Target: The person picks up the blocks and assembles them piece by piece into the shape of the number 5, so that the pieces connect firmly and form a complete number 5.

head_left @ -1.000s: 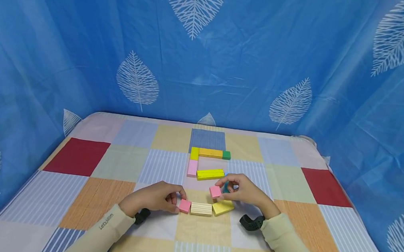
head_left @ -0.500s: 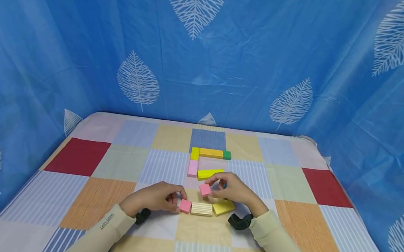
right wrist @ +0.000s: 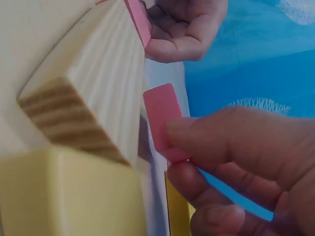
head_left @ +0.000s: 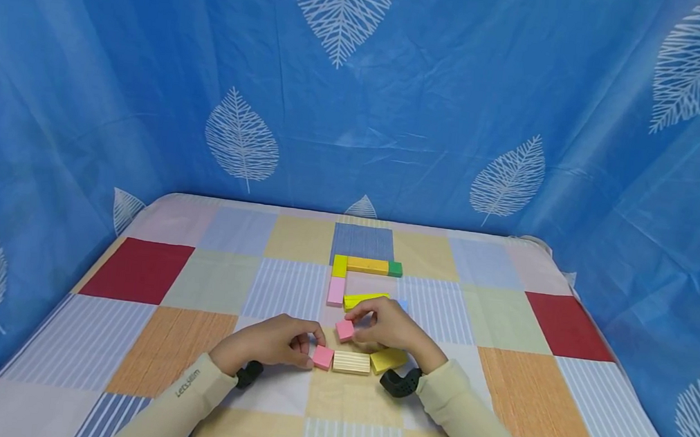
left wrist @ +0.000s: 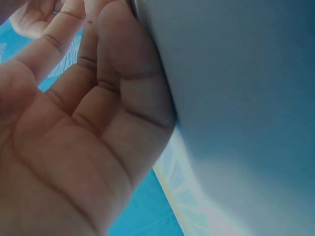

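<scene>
My right hand (head_left: pixel 393 325) pinches a small pink block (head_left: pixel 344 330) between thumb and fingers, held over the far side of a front row of blocks. In the right wrist view this pink block (right wrist: pixel 160 108) is tilted beside the ridged plain-wood block (right wrist: pixel 110 73). My left hand (head_left: pixel 270 340) grips another pink block (head_left: pixel 322 358) at the row's left end, against the plain-wood block (head_left: pixel 351 363). A pale yellow block (head_left: pixel 389 361) lies angled at the right end. The left wrist view shows my left palm (left wrist: pixel 74 147) and curled fingers; its block is hidden there.
Farther back, a yellow block (head_left: pixel 339 265), an orange block (head_left: pixel 367 266) and a green block (head_left: pixel 395 269) form a corner with a light pink block (head_left: pixel 335 291). A bright yellow bar (head_left: pixel 363 299) and a blue block (head_left: pixel 403 305) lie partly behind my right hand.
My right hand has moved left with its pink block, from above the pale yellow block to above the plain-wood one. My left hand has stayed at its pink block.
</scene>
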Demonstrator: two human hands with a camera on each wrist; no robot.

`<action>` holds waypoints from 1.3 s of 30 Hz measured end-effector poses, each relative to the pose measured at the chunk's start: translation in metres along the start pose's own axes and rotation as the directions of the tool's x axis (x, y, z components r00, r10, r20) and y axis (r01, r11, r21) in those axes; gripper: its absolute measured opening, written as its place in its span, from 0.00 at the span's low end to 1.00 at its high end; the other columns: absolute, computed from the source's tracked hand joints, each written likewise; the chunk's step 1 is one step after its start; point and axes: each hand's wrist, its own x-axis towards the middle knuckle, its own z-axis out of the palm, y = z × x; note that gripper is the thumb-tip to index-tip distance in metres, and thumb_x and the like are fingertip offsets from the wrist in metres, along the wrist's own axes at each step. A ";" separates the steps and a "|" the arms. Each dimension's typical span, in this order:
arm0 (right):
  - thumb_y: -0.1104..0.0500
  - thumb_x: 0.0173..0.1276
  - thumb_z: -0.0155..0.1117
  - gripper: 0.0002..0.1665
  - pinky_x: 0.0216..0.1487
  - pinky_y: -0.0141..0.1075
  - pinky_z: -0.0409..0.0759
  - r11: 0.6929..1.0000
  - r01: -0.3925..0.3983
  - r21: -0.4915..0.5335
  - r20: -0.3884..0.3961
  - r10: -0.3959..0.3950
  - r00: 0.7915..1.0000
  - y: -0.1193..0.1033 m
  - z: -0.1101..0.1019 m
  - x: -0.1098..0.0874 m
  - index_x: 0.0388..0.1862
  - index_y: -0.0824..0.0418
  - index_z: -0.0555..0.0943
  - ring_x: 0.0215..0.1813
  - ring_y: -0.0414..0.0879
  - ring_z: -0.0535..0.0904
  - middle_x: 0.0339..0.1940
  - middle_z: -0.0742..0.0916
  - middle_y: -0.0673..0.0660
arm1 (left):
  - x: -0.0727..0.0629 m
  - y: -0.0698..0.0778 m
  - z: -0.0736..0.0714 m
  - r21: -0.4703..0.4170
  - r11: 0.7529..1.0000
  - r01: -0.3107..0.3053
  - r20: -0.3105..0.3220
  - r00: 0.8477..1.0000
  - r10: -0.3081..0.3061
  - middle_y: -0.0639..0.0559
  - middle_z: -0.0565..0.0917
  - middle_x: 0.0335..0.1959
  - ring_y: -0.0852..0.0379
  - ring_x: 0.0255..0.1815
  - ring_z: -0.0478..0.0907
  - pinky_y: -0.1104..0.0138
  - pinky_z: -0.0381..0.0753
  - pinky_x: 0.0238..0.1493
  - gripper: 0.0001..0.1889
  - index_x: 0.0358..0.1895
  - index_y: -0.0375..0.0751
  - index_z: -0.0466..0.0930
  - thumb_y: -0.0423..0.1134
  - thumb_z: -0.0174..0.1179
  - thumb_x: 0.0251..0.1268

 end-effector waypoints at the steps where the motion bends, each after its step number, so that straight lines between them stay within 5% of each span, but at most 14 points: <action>1: 0.66 0.63 0.78 0.14 0.42 0.34 0.79 1.000 -0.004 -0.007 0.001 0.004 1.000 -0.001 0.001 0.001 0.49 0.65 0.91 0.38 0.41 0.78 0.45 0.92 0.54 | 0.000 0.000 0.000 -0.002 1.000 0.001 0.000 1.000 -0.001 0.62 0.76 0.28 0.67 0.27 0.69 0.71 0.70 0.33 0.13 0.52 0.43 0.84 0.33 0.75 0.69; 15: 0.66 0.63 0.82 0.13 0.48 0.36 0.81 0.997 -0.054 -0.047 0.010 0.054 0.998 -0.006 0.011 0.008 0.47 0.63 0.92 0.42 0.41 0.79 0.41 0.90 0.50 | 0.000 0.000 0.000 -0.015 1.000 0.010 0.002 1.000 -0.010 0.62 0.76 0.27 0.68 0.26 0.69 0.71 0.69 0.33 0.14 0.53 0.43 0.84 0.32 0.75 0.68; 23: 0.65 0.66 0.79 0.17 0.40 0.33 0.78 1.000 -0.017 -0.004 0.008 0.017 1.000 -0.006 0.003 0.002 0.53 0.66 0.90 0.36 0.41 0.77 0.43 0.90 0.53 | 0.000 -0.001 0.000 -0.015 1.000 0.005 0.001 1.000 -0.005 0.62 0.76 0.27 0.68 0.26 0.69 0.71 0.69 0.33 0.14 0.53 0.43 0.84 0.32 0.75 0.68; 39: 0.65 0.77 0.67 0.14 0.42 0.33 0.80 0.966 0.069 0.248 -0.072 -0.052 0.996 0.014 -0.018 -0.024 0.55 0.74 0.87 0.44 0.49 0.80 0.52 0.88 0.69 | 0.001 -0.003 0.001 -0.005 1.000 0.020 0.002 1.000 -0.020 0.62 0.76 0.28 0.67 0.27 0.69 0.71 0.70 0.33 0.15 0.53 0.44 0.84 0.33 0.76 0.68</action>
